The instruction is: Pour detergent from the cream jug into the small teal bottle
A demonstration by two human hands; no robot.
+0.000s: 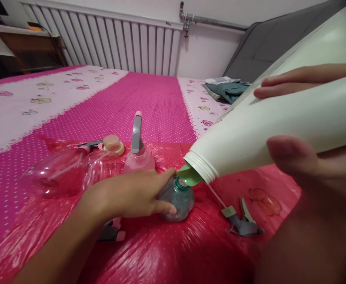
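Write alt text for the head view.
The right hand holds a large white bottle tilted, a green piece at its mouth, over a small clear bottle in the left hand. An upright spray bottle and loose spray head rest on red plastic sheeting.

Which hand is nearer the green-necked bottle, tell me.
Left. The left hand grips the green-necked bottle; the right hand is farther off, above and to its right, holding the white jug.
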